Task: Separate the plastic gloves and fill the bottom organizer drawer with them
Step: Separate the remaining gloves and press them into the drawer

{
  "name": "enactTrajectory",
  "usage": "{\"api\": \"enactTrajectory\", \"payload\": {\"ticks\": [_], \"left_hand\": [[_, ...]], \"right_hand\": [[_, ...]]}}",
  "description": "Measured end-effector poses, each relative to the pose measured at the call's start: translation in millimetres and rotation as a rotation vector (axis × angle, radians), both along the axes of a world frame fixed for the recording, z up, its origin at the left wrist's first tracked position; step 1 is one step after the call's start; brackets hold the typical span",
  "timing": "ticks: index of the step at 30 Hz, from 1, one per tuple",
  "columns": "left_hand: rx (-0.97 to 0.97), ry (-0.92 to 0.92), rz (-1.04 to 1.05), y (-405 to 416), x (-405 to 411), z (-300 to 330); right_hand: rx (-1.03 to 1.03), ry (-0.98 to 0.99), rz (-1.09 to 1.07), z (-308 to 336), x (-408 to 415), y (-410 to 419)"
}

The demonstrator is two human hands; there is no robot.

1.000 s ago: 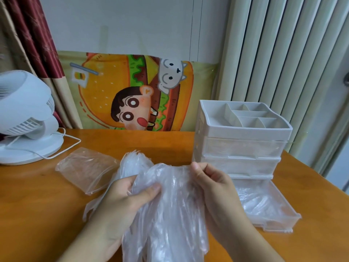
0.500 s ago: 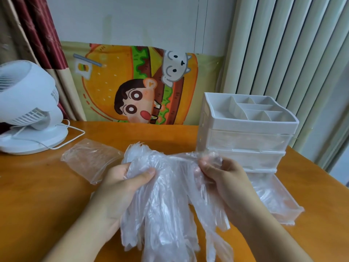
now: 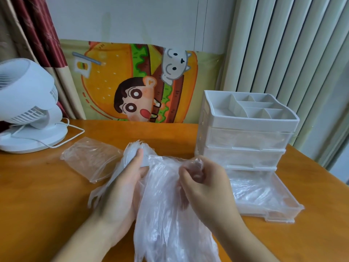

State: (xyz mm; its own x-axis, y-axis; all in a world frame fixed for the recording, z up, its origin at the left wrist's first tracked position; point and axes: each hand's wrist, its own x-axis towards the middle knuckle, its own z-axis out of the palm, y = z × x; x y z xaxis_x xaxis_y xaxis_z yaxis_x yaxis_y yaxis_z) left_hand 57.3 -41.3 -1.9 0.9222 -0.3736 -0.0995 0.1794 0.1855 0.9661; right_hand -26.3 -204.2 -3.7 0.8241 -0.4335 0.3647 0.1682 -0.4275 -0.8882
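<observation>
Gloves: we see the clear plastic gloves (image 3: 170, 214) bunched above the wooden table (image 3: 37, 195), between both hands.
Left hand (image 3: 120, 188): grips the stack — thumb on top.
Right hand (image 3: 205, 186): fingers curled, pinching a thin layer.
Bottom drawer (image 3: 273, 208): pulled out of the white organizer (image 3: 247, 129), plastic already inside.
Left side: empty bag (image 3: 88, 159), white fan (image 3: 28, 106).

No readable text, label, brand or number shows on anything here.

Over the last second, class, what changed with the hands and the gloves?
The right hand drew a thin layer of plastic gloves rightwards off the stack that the left hand grips. The bottom drawer stayed open, the empty bag untouched.
</observation>
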Motion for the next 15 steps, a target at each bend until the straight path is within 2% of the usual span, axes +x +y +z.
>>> {"api": "enactTrajectory", "payload": {"ticks": [2, 4, 6, 9, 13, 15], "left_hand": [[-0.004, 0.053, -0.117, -4, -2, 12], [0.161, 0.004, -0.036, -11, -5, 14], [0.246, -0.042, -0.088, -3, -12, 6], [0.157, -0.076, -0.113, 6, -13, 3], [0.098, -0.136, -0.082, 9, -15, 15], [0.066, -0.154, -0.069, 10, -16, 16]], "right_hand": [[-0.065, -0.007, -0.028, -2, 1, 0], [-0.091, 0.001, -0.023, -4, 1, 1], [-0.027, 0.022, -0.014, -3, 3, 0], [0.156, 0.064, -0.01, 4, 3, -9], [0.131, 0.123, -0.058, 8, -1, -25], [0.207, 0.173, 0.031, 9, -2, -25]]}}
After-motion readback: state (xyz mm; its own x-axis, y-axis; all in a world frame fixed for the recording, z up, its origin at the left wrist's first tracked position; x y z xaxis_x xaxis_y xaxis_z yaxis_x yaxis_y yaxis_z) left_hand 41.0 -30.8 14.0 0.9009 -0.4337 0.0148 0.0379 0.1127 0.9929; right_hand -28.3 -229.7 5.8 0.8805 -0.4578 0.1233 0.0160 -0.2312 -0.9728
